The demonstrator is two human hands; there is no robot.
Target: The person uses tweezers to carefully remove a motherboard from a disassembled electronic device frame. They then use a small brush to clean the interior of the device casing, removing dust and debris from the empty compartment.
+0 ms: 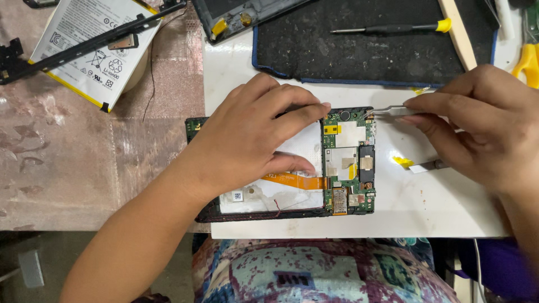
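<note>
An opened tablet [292, 196] lies on a white board [438, 207], back cover off, with a green circuit board [349, 163] at its right end and an orange flat cable [303, 181] across the middle. My left hand [247, 137] presses flat on the tablet's white inner panel, fingers spread toward the circuit board. My right hand [483, 123] pinches metal tweezers [390, 111], whose tips touch the top right corner of the circuit board.
A black work mat [365, 53] with a yellow-capped screwdriver [393, 27] lies behind the tablet. A removed white battery [90, 45] and a black frame strip [84, 47] rest at the back left. A small yellow piece [402, 162] sits right of the tablet.
</note>
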